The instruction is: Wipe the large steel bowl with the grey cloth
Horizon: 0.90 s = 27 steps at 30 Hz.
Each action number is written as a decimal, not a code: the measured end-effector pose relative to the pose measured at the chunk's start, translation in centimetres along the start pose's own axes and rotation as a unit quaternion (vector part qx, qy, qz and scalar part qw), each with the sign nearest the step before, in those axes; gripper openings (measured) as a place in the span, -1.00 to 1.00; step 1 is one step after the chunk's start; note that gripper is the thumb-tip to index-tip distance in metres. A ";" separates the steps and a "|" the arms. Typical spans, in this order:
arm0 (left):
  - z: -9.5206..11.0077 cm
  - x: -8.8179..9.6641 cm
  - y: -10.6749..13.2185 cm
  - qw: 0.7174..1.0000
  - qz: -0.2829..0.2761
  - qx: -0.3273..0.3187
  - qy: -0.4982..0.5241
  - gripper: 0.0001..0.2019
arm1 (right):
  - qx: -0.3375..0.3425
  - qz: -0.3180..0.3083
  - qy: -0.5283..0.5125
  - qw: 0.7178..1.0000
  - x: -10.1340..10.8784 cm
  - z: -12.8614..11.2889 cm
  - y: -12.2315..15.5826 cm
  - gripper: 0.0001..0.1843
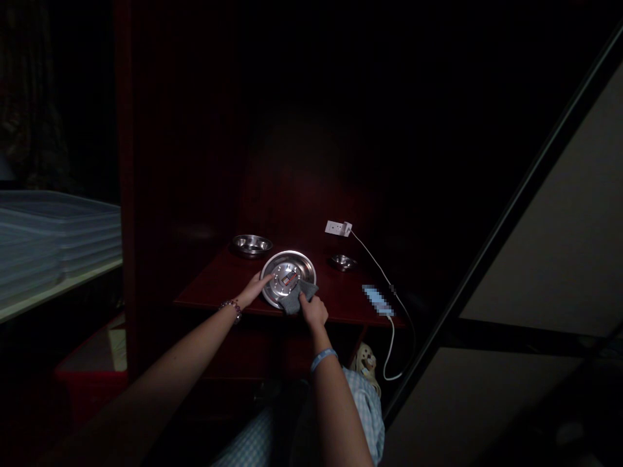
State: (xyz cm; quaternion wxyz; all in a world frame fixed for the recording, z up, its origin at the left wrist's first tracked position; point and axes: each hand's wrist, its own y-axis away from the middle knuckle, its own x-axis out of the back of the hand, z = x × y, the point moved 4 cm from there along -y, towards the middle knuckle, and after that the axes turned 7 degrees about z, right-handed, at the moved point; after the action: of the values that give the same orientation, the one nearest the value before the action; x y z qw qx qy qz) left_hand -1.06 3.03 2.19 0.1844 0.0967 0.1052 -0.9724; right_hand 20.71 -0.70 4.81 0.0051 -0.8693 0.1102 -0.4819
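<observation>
A round shiny metal bowl (304, 266) is tilted up toward me above the front of a dark red table (209, 279). My left hand (252, 289) grips its left rim, the thumb lying over the inside. My right hand (314, 310) is closed on a grey cloth (292, 302), which is pressed against the bowl's lower right rim. A small label with print (290, 279) shows on the bowl's inner bottom. Behind it stand a metal bowl (252, 245) at the left and a smaller metal bowl (343, 262) at the right.
A phone (378, 300), blurred out, lies at the table's right with a white cable (392, 344). The cable's charger is in a white wall socket (335, 227). Clear plastic boxes (58, 240) are stacked on a shelf at the left. A pale clog (365, 363) shows below.
</observation>
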 end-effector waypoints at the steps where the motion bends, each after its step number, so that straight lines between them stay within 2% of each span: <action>1: -0.1 0.0 0.0 1.000 -0.002 -0.002 0.002 -0.60 | 0.000 0.000 0.000 1.000 0.0 0.0 0.0 -0.35; 6: -0.4 0.0 -0.2 1.000 -0.014 -0.007 0.010 -0.49 | -0.002 0.000 0.004 1.000 0.1 -0.1 0.2 -0.35; 17: 0.1 0.0 0.1 1.000 -0.013 -0.001 -0.015 -0.56 | -0.001 0.013 0.010 1.000 -0.3 0.0 0.0 -0.35; 21: 0.1 0.0 0.1 1.000 -0.010 -0.019 -0.019 -0.51 | 0.001 0.023 0.014 1.000 -0.3 0.0 0.0 -0.37; 27: 0.0 -0.1 -0.3 0.998 -0.042 -0.050 0.014 -0.35 | -0.021 0.026 0.001 0.999 -0.2 -0.1 0.1 -0.38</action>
State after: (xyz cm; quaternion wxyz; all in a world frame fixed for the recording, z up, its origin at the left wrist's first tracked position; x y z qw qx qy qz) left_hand -1.12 3.31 2.26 0.1465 0.0962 0.1599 -0.9715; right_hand 20.49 -0.74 4.64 -0.0004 -0.8654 0.1432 -0.4803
